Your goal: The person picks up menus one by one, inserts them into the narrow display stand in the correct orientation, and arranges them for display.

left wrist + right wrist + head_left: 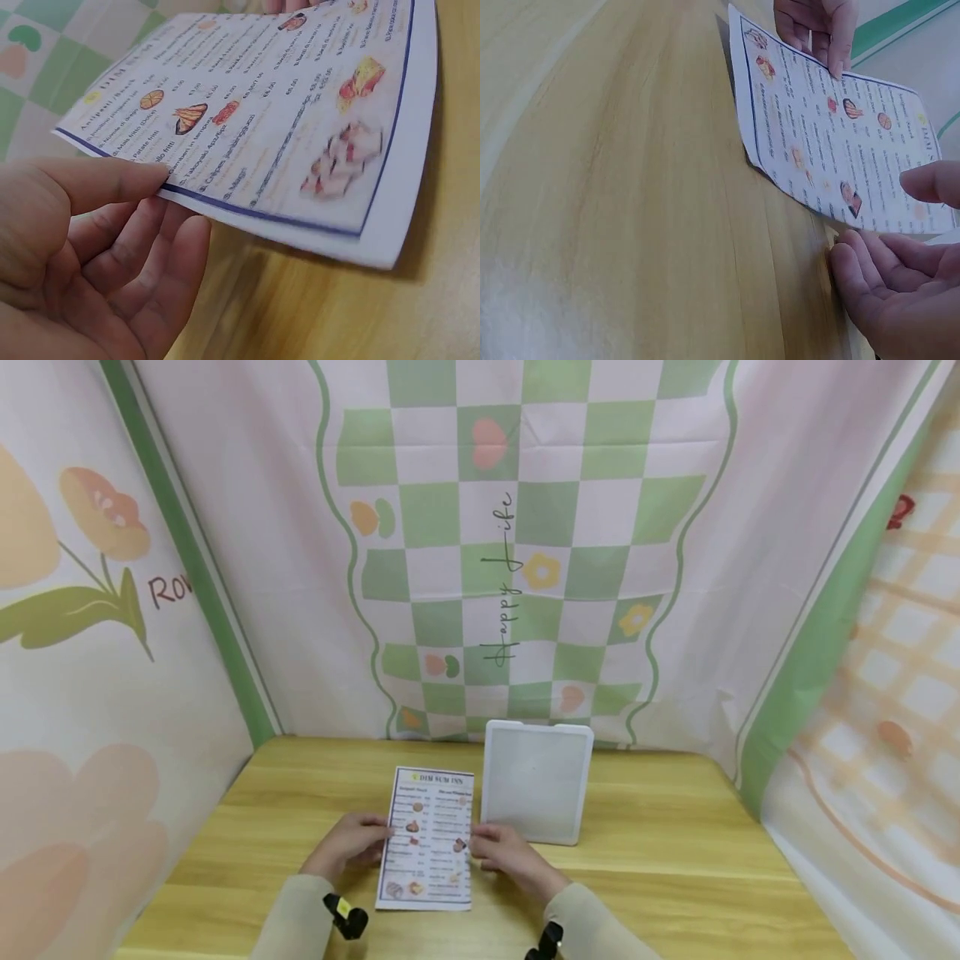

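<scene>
Your left hand (348, 845) pinches the left edge of a white rectangular paper menu with a dark blue border (427, 839), its gap narrow. Your right hand (513, 858) holds the right edge loosely, thumb over the printed face and fingers curled below. The menu is between your hands, above the bench of yellowish wood-grain (660, 827).

The left wrist view shows your thumb on top, your lower fingers curled beneath, and a raised near corner; the head view reads "DIM SUM INN". Only the head view gives you the whole grey rectangular panel with a white frame (534, 785), just right of the menu. Behind the bench hangs a green-and-white checked cloth backdrop (450, 568) lettered "Happy Life".
</scene>
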`<state>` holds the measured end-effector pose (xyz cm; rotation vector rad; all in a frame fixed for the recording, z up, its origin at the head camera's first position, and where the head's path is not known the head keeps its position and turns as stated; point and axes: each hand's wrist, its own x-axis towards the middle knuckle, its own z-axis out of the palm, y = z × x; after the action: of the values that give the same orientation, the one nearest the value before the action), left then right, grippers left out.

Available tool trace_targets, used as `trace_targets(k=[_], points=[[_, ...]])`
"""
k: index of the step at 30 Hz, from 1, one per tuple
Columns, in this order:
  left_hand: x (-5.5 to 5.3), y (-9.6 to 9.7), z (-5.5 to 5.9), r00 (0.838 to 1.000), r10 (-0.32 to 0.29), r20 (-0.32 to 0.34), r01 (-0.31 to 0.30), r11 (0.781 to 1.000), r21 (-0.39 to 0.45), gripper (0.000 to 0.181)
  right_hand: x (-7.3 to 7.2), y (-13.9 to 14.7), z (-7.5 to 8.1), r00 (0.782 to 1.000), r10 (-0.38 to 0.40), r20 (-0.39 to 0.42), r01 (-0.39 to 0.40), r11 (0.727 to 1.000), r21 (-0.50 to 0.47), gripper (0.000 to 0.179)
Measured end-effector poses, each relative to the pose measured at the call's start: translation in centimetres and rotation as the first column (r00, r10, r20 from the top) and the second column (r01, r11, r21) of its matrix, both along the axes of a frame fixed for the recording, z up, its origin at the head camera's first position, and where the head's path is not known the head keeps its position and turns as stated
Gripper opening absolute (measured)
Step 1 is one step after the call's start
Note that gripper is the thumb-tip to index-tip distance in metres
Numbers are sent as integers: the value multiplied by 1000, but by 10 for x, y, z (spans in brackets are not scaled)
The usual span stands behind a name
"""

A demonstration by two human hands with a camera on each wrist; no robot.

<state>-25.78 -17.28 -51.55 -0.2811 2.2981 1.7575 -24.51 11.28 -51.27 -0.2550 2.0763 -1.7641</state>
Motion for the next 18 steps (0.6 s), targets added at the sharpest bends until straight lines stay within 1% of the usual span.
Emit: trace_targets(k=[5, 7, 10, 15, 18], points=[[0, 0, 3, 1000, 5, -7, -5, 1000, 12, 30, -5, -1, -1, 998, -55, -6, 55, 998, 3, 50], [-1, -1, 3, 1000, 6, -7, -6, 1000, 27, 31, -8, -2, -2, 996, -87, -19, 87, 996, -1, 44], [-2, -1, 3, 1000, 10, -6, -10, 999, 50, 32, -12, -3, -3, 991, -117, -59, 117, 993, -2, 39], [-3, -3, 3, 1000, 0, -18, 1, 998, 68, 34, -17, -4, -2, 989, -124, -81, 124, 992, -3, 34], [-4, -4, 3, 999, -14, -49, 18, 997, 77, 34, -17, -3, 3, 989, -117, -92, 118, 993, 1, 30]])
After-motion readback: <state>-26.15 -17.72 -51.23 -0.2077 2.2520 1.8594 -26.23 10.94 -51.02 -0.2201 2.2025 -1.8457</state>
